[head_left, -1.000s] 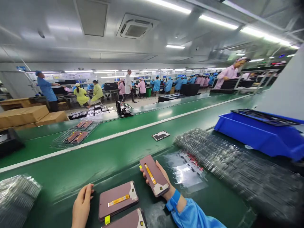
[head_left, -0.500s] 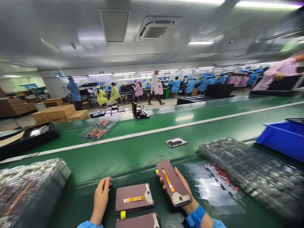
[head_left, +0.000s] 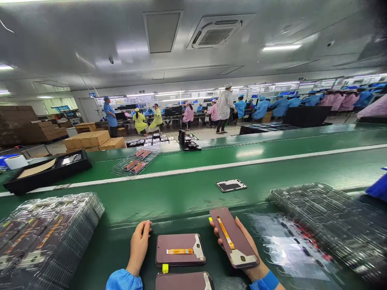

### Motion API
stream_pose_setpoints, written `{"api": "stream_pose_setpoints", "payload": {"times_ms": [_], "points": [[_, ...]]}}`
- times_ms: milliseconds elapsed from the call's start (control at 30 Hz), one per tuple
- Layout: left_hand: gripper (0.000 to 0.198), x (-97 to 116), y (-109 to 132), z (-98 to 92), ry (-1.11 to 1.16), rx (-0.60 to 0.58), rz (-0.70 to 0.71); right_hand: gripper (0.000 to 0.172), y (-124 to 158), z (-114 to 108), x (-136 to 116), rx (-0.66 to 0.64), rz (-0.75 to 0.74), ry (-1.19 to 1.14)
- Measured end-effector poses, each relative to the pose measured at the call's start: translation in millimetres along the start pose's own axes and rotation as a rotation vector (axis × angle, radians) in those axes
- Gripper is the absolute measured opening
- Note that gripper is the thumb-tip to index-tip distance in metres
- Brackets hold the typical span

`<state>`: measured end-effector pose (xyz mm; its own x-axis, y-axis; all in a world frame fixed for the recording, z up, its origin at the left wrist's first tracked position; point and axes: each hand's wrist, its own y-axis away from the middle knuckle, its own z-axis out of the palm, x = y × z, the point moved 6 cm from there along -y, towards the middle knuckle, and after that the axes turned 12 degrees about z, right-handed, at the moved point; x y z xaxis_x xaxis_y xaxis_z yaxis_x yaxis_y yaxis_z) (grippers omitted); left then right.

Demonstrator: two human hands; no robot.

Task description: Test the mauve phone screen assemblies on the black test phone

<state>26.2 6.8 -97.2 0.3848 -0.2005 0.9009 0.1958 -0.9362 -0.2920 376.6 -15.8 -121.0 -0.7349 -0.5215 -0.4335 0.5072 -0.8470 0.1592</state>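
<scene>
My right hand grips a phone screen, tilted up, its brownish back with an orange flex cable and a pale corner piece facing me. A bit of yellow tab shows at its left edge. My left hand is closed, fingers curled together and nothing visible in them, resting over the mat left of the stacked screens. A small stack of like screens lies between my hands, a yellow tab at its lower edge. Another screen lies nearer me, cut off by the frame.
Stacked clear plastic trays stand at left and right, the left ones holding screens. A clear film sheet lies right of my hand. Farther back are a white-and-black phone part, a tray with screens and a blue bin.
The view has swung rightward-to-left, so things sit farther right in the frame. My right hand still holds the phone screen; my left hand stays closed. A person in white has walked right.
</scene>
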Motion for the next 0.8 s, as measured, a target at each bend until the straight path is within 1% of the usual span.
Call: {"api": "stream_pose_setpoints", "payload": {"times_ms": [133,333,533,700,800], "points": [[0.063,-0.5,-0.9,0.3,0.001,-0.006,-0.002,0.043,-1.6,-0.8,-0.5,-0.024,-0.012,0.0],[0.065,2.3,-0.8,-0.5,0.011,0.001,-0.008,0.043,-3.2,-5.2,-0.2,-0.014,-0.021,-0.016],[0.067,6.4,-1.4,-1.6,0.037,0.026,-0.016,0.045,-4.2,-3.8,-0.8,-0.002,-0.004,-0.04],[0.07,14.9,-5.1,-6.7,0.064,0.057,-0.046,0.05,-6.8,-1.0,0.8,-0.008,0.004,-0.072],[0.068,27.5,-19.3,-0.9,0.073,0.036,-0.054,0.05,-9.7,-0.9,1.1,-0.012,-0.005,-0.097]]}}
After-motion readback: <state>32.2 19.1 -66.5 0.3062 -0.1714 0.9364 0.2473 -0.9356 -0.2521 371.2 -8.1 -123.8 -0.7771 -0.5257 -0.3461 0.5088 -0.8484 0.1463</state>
